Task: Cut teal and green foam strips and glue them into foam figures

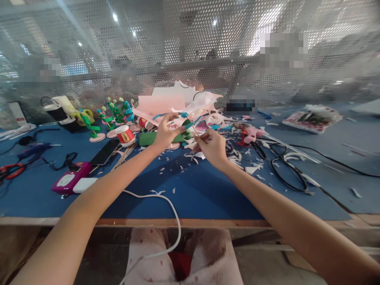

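Out over the middle of the table, my left hand closes thumb and fingers around a green-and-blue craft piece. Close on its right, my right hand pinches a thin pale stick whose upper end meets the craft piece. Whether the two are joined I cannot tell. Behind my left wrist lies a dark green strip. Just left of it stands a red and white paper cup. Pink and white foam-like sheets are heaped behind my hands, and small white scraps lie below them.
Several green spiral figures on round pink bases stand at left. Nearer are a phone and a purple power adapter with a white cable. Black cables and a pink-red glue-gun-like tool lie right. Perforated mesh rises behind.
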`<state>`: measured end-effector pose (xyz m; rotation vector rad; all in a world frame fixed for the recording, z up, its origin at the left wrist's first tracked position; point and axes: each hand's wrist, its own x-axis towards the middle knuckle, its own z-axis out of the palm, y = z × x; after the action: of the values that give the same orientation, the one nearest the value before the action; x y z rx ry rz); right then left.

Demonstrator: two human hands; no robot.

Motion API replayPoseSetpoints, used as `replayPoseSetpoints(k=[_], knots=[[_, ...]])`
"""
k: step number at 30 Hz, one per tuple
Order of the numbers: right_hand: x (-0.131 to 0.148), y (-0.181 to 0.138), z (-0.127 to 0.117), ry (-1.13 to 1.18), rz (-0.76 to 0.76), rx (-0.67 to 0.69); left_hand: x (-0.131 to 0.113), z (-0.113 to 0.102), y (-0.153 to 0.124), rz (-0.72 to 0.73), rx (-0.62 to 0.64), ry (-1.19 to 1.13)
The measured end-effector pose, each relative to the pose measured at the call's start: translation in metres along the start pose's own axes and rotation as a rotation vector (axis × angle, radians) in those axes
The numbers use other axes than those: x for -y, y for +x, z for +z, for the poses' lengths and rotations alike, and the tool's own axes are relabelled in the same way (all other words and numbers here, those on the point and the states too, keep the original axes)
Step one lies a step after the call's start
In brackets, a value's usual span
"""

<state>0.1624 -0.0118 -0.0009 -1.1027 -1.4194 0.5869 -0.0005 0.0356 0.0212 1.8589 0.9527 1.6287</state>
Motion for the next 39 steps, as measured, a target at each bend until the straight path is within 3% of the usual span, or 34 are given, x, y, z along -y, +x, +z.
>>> replayPoseSetpoints(k=[4, 10, 18, 27, 39], knots=[[0.002, -0.006, 0.004, 0.037, -0.010, 0.059, -0.007, 0.004, -0.001, -0.091, 0.037, -0.112], [0.001, -0.010, 0.006, 0.031, -0.050, 0.126, -0.011, 0.006, -0.003, -0.129, -0.017, -0.193], [0.001, -0.010, 0.005, -0.072, -0.128, 0.071, -0.017, 0.009, -0.005, -0.273, -0.011, -0.260], [0.003, -0.009, 0.005, -0.031, -0.105, 0.055, -0.016, 0.011, -0.009, -0.306, 0.059, -0.416], [0.003, -0.011, 0.005, 0.032, -0.083, 0.091, -0.018, 0.010, -0.009, -0.350, 0.040, -0.372]])
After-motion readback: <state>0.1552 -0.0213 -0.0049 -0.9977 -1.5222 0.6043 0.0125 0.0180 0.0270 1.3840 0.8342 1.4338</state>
